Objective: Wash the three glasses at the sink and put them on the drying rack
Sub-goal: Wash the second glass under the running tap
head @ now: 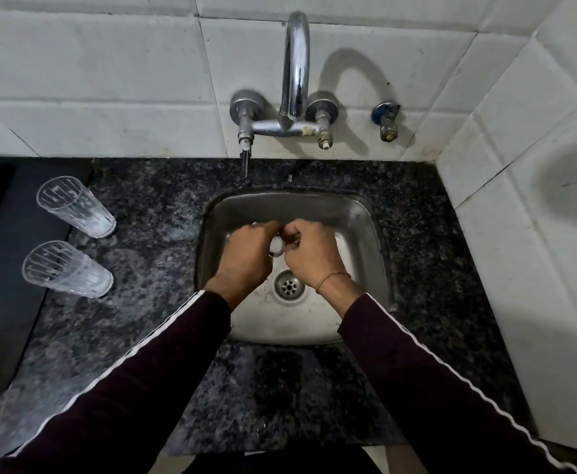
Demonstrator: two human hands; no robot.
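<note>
Over the steel sink [365, 234] my left hand [247, 253] and my right hand [309, 249] are pressed together around a clear glass [276, 246]. Only the glass's round end shows between them; the rest is hidden by my fingers. Both hands curl round it. Two more clear ribbed glasses stand on the counter to the left, one farther back [75, 206] and one nearer [66, 268], at the edge of a dark mat [3, 254].
A chrome tap [295, 66] with two valves is fixed to the white tiled wall above the sink; no water stream is visible. The drain [289, 286] lies under my hands. Dark speckled granite counter [143, 268] surrounds the sink. A tiled wall closes off the right.
</note>
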